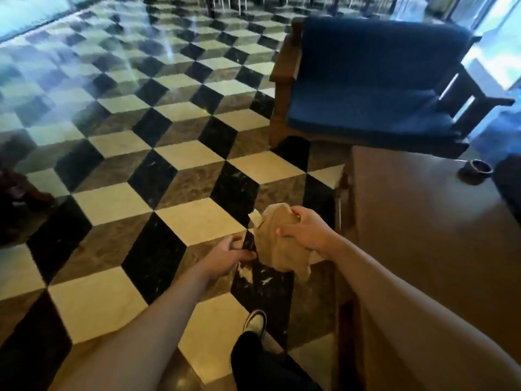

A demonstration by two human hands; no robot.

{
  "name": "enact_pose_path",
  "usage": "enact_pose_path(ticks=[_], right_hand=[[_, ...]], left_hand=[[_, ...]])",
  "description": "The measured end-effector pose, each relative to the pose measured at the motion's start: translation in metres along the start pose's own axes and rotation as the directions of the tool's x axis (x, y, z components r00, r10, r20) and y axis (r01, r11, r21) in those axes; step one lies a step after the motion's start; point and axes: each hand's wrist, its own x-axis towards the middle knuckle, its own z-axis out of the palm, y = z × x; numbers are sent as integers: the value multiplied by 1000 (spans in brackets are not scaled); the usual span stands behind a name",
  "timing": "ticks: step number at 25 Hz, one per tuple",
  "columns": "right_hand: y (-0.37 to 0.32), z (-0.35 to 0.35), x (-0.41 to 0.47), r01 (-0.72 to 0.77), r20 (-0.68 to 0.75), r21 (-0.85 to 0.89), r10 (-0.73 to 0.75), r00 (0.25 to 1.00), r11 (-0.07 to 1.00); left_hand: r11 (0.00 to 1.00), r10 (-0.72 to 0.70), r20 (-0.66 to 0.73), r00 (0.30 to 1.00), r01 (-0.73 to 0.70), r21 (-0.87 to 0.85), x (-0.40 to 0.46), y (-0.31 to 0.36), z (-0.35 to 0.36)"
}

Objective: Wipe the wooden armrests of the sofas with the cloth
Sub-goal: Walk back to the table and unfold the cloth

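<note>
A beige cloth (277, 249) hangs crumpled over the floor, gripped at its top by my right hand (306, 230). My left hand (225, 256) is just left of the cloth, its fingers curled at the cloth's edge; whether it holds the cloth I cannot tell. A blue sofa (366, 88) stands at the upper right. Its left wooden armrest (286, 60) is well ahead of my hands. Its right wooden armrest (476, 88) is dark against bright windows.
A brown wooden table (417, 221) stands at the right, with a small dark bowl (476, 168) on it. The floor (141, 165) is a black, white and brown cube pattern. My shoe (255, 323) shows below. A dark object (17, 198) lies at the left edge.
</note>
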Motion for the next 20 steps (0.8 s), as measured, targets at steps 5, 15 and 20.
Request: enact_pose_path(ticks=[5, 15, 20], right_hand=[[-18, -78, 102, 94, -62, -157, -105, 993, 983], [18, -284, 211, -138, -89, 88, 145, 985, 987], [57, -376, 285, -396, -92, 83, 403, 911, 914]], left_hand=[[744, 369, 163, 915, -396, 539, 136, 138, 1], [756, 130, 675, 726, -513, 407, 367, 323, 94], [831, 55, 790, 611, -466, 303, 504, 390, 151]])
